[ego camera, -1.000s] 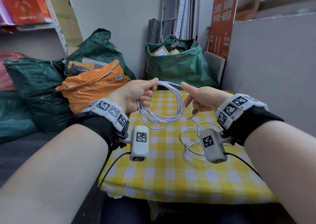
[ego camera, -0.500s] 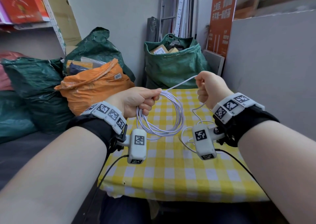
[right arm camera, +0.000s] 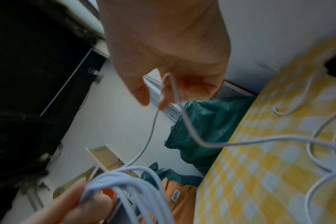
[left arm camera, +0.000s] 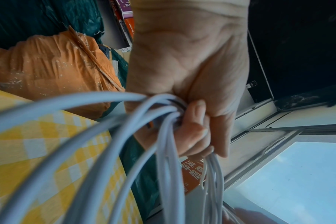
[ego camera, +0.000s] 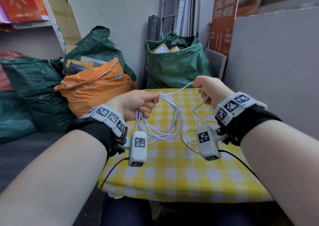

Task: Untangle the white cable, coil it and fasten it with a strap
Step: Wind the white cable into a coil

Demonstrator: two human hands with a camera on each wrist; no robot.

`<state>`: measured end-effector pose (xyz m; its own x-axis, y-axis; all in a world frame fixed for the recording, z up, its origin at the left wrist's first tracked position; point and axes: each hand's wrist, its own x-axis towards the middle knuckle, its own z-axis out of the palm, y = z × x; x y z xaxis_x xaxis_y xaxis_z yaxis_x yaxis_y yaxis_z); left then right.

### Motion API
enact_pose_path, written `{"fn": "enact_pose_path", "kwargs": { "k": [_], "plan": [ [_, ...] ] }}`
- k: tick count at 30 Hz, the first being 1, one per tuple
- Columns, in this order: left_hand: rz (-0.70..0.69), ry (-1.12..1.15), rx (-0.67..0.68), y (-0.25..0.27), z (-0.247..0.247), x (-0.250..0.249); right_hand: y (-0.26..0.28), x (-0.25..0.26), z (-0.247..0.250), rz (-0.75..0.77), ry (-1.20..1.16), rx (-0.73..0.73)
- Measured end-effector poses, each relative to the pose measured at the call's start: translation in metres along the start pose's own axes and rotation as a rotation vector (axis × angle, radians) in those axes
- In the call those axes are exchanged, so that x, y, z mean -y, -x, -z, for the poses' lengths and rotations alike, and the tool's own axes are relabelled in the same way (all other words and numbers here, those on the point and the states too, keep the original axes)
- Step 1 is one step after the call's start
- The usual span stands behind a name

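A cluttered storeroom corner frames a small table under a yellow checked cloth [ego camera: 172,170], with a plain wall behind. At about 10 o'clock from the table's middle the left hand [ego camera: 136,104] is curled tightly round a bundle of finished loops of the white cable [ego camera: 172,122], which hang from the fist above the cloth. At 2 o'clock the right hand [ego camera: 210,89] pinches a single strand. A second ago that hand was lower and pointing beside the coil; it has since risen and drawn the strand out taut between the two fists, which I read as measuring off the next loop to lay into the bundle. Coiling looks partly done: loose turns of cable lie on the cloth at 3 o'clock, under the right wrist, and they may snag as they feed up. No strap shows in any view. Beyond the table sit an orange sack [ego camera: 96,89] at 10 o'clock, a green sack of parcels [ego camera: 176,66] at 12, and an orange sign [ego camera: 222,18] at 1; none blocks the hands.
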<state>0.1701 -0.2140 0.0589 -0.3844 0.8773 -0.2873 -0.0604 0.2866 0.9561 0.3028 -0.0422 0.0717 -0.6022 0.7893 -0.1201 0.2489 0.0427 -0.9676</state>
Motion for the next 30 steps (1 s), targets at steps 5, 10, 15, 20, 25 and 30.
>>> {"fn": "enact_pose_path", "kwargs": {
  "k": [5, 10, 15, 20, 25, 30],
  "plan": [
    [0.004, -0.024, 0.022, -0.001, -0.003, -0.001, 0.001, -0.004, -0.006, 0.294, 0.32, -0.099],
    [-0.009, -0.028, 0.051, -0.001, -0.007, -0.003, 0.005, -0.002, -0.015, 0.408, 0.774, 0.095],
    [-0.04, -0.02, 0.056, 0.003, -0.006, -0.005, 0.007, -0.006, -0.014, 0.328, 0.642, 0.295],
    [-0.072, -0.073, 0.1, 0.006, -0.01, -0.007, 0.009, 0.001, -0.014, 0.438, 0.681, 0.266],
    [-0.062, -0.136, 0.084, 0.006, -0.016, -0.013, 0.012, 0.01, -0.023, 0.527, 0.617, 0.297],
    [-0.055, -0.095, 0.073, 0.004, -0.016, -0.011, 0.011, 0.011, -0.024, 0.478, 0.651, 0.35]
  ]
}}
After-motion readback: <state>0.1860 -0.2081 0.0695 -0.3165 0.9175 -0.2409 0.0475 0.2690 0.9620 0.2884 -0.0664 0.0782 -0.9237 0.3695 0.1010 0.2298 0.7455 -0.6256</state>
